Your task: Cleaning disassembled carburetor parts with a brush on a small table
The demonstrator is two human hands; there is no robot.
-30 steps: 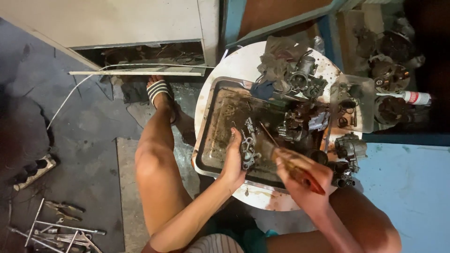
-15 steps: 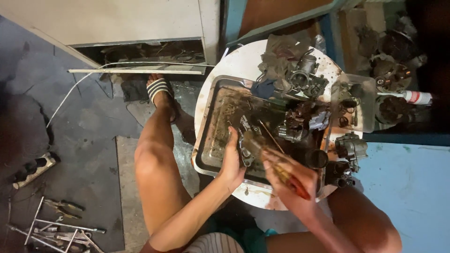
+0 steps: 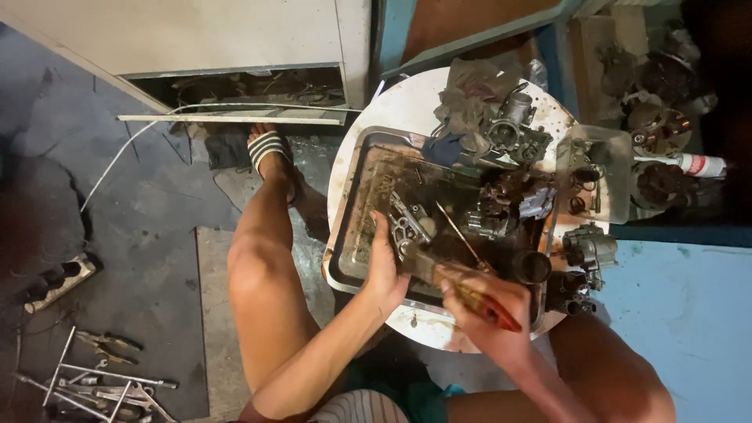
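**Greasy carburettor part worked over a metal tray**

Seated with knees apart, a person bends over a small round white desk. The right hand is clenched around a red-handled screwdriver, its thin shaft angled up and left toward the work. The left hand has its grip closed on a grey cast carburettor part, holding it low inside the dirty metal tray, apparently so grime and loose bits fall into it. Further in, blackened engine pieces crowd the tray's right side. Beyond lie crumpled rags and another carburettor. A sandalled foot rests on the floor, where hand tools lie.
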